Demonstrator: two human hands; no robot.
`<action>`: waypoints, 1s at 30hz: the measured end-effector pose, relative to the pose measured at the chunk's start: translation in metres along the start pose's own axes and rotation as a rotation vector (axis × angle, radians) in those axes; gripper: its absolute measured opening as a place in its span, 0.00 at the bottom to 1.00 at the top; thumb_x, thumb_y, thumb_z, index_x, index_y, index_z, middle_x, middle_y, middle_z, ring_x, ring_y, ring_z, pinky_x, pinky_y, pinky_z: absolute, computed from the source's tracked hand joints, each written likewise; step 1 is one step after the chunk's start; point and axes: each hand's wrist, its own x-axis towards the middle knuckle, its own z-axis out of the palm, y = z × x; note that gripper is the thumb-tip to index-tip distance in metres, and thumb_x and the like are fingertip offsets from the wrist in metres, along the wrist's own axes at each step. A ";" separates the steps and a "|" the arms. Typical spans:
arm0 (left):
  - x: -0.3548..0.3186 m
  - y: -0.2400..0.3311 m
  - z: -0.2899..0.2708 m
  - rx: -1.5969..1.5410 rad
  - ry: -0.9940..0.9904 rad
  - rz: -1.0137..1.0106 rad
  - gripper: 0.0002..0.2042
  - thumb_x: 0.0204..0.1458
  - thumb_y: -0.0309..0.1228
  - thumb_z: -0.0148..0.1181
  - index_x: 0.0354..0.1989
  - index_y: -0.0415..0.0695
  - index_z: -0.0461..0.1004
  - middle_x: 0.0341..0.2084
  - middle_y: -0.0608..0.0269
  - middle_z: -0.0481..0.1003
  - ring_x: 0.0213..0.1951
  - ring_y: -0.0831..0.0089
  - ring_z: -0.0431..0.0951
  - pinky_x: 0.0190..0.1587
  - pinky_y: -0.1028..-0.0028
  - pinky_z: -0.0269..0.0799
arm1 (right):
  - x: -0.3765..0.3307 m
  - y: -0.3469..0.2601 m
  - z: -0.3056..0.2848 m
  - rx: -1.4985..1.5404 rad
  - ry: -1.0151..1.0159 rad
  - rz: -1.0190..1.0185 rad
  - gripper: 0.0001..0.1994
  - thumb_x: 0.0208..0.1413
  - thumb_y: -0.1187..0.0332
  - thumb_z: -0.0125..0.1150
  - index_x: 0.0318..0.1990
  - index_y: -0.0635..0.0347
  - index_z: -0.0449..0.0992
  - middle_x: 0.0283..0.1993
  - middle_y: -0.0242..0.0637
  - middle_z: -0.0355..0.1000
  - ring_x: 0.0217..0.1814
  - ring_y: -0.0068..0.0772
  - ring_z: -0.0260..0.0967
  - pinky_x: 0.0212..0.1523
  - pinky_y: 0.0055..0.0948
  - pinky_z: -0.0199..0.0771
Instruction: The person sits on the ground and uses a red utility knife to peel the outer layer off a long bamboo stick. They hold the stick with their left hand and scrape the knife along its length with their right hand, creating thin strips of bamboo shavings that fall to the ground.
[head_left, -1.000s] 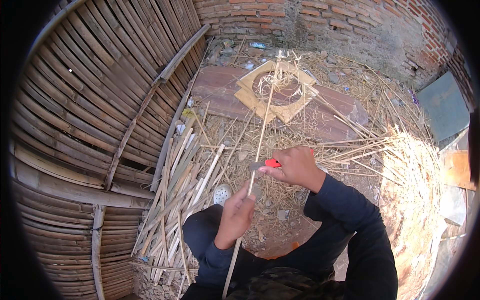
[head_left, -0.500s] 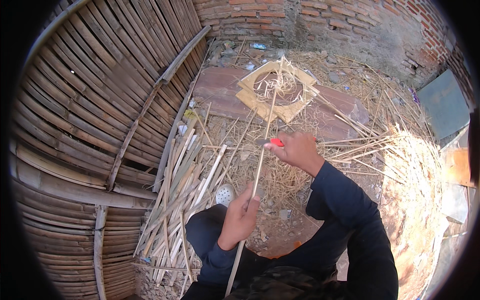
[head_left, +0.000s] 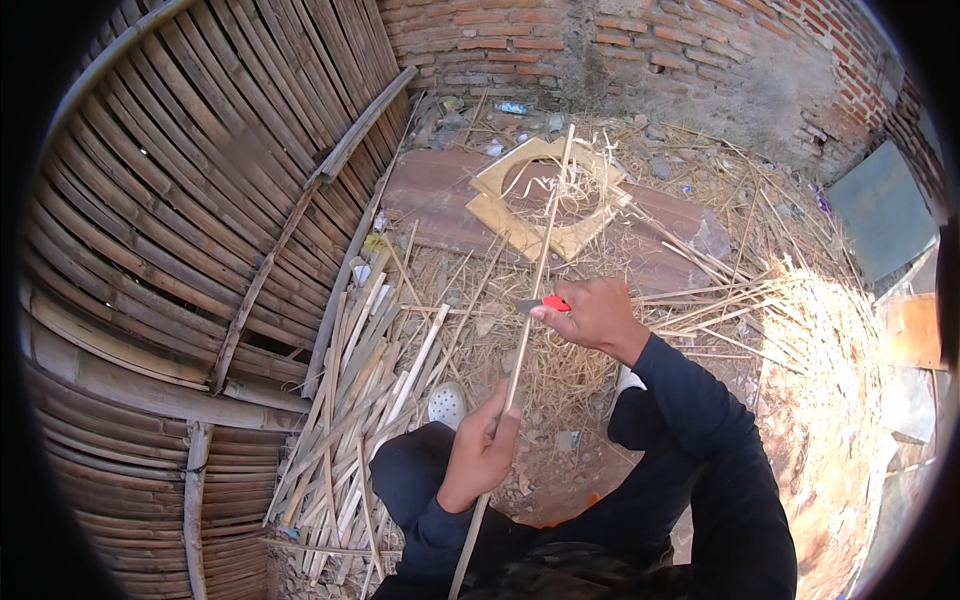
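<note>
A long, thin bamboo strip point(head_left: 541, 262) slants from my lap up to a square board point(head_left: 489, 209) with a round hole. My left hand point(head_left: 481, 449) is closed around the strip's lower part. Higher up, my right hand point(head_left: 597, 315) grips a knife point(head_left: 553, 303) with a red handle. Its dark blade lies across the strip, pointing left. Pale curled shavings point(head_left: 572, 190) gather at the strip's far end, over the hole. The handle is partly hidden by my right fingers.
Many split bamboo strips point(head_left: 343, 440) lie heaped at the left beside a bamboo slat wall point(head_left: 160, 200). Under the board lies a brown panel point(head_left: 432, 185). Straw-like shavings cover the ground. A brick wall point(head_left: 690, 60) stands behind, and a grey-blue panel point(head_left: 884, 212) leans at the right.
The knife and my right hand have come slightly down and nearer to me along the strip. The strip's far end has shifted a little right. My left hand keeps its grip.
</note>
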 end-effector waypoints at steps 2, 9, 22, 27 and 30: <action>0.004 -0.005 -0.005 0.010 0.010 0.043 0.21 0.62 0.26 0.45 0.64 0.38 0.57 0.24 0.78 0.61 0.24 0.91 0.56 0.25 0.87 0.56 | -0.011 -0.023 -0.002 0.027 -0.002 -0.145 0.27 0.52 0.39 0.51 0.17 0.55 0.71 0.11 0.41 0.64 0.14 0.45 0.66 0.16 0.39 0.64; -0.001 -0.003 -0.003 0.005 -0.010 0.028 0.22 0.61 0.26 0.46 0.64 0.35 0.57 0.25 0.77 0.64 0.25 0.91 0.58 0.25 0.86 0.55 | 0.001 0.010 0.001 -0.082 -0.071 0.065 0.30 0.51 0.34 0.48 0.19 0.53 0.75 0.12 0.40 0.68 0.13 0.42 0.67 0.15 0.37 0.63; 0.000 0.000 0.005 0.000 0.043 0.013 0.22 0.61 0.28 0.46 0.63 0.36 0.57 0.22 0.78 0.60 0.23 0.91 0.58 0.22 0.86 0.55 | 0.016 0.026 0.004 -0.080 0.117 -0.012 0.29 0.49 0.36 0.53 0.17 0.54 0.73 0.11 0.39 0.66 0.13 0.41 0.66 0.16 0.37 0.62; -0.001 0.006 -0.003 0.093 0.029 0.042 0.22 0.62 0.28 0.46 0.63 0.36 0.57 0.25 0.75 0.63 0.23 0.89 0.61 0.25 0.85 0.65 | -0.010 -0.011 0.006 0.022 0.037 -0.129 0.29 0.51 0.36 0.50 0.16 0.53 0.72 0.13 0.39 0.67 0.14 0.42 0.67 0.16 0.39 0.62; -0.004 0.018 0.003 0.067 0.024 0.022 0.21 0.61 0.27 0.46 0.63 0.35 0.57 0.27 0.73 0.66 0.24 0.89 0.62 0.25 0.85 0.63 | -0.002 -0.004 -0.002 -0.025 0.071 -0.160 0.29 0.51 0.37 0.50 0.16 0.53 0.72 0.12 0.39 0.67 0.13 0.42 0.66 0.15 0.39 0.61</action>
